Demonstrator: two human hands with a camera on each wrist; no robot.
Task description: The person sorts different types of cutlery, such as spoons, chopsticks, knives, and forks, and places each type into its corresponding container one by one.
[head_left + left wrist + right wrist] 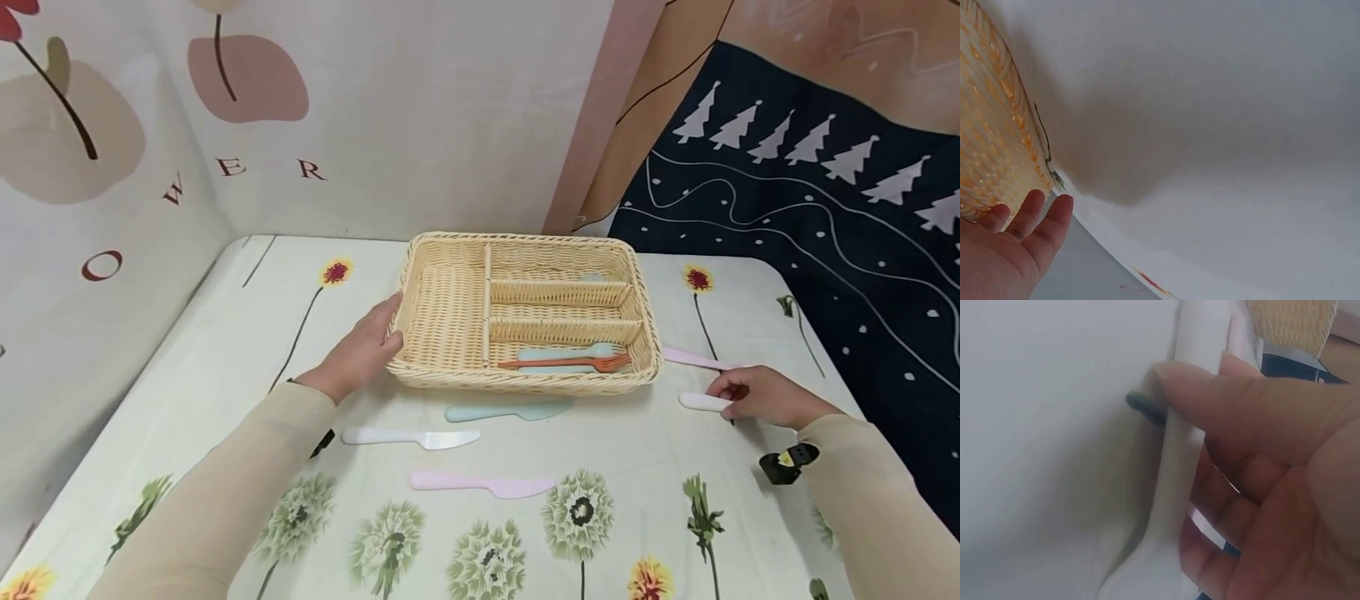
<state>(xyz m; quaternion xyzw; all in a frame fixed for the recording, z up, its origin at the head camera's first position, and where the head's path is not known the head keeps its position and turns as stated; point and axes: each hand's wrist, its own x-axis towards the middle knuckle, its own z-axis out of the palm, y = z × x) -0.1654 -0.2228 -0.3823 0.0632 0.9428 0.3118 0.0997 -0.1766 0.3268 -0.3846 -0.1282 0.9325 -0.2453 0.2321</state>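
Observation:
A woven basket [450,308] with several compartments stands on the table. My left hand [363,350] rests against its left side; in the left wrist view its fingers look nearly straight beside the weave [997,125]. On the right, my right hand [765,396] pinches a white utensil [703,402] between thumb and fingers, near the tabletop. The right wrist view shows its handle [1182,450] widening at the lower end, whose kind is cut off. Beyond that hand lies a pink utensil [693,358], its far end hidden. The front compartment holds an orange fork [611,363] over mint utensils [600,350].
In front of the basket lie a mint knife [510,411], a white knife [408,437] and a pink knife [480,483]. Something pale [592,277] shows in the back compartment. A printed curtain [412,125] hangs behind the table, and a dark tree-patterned cloth [810,217] at right.

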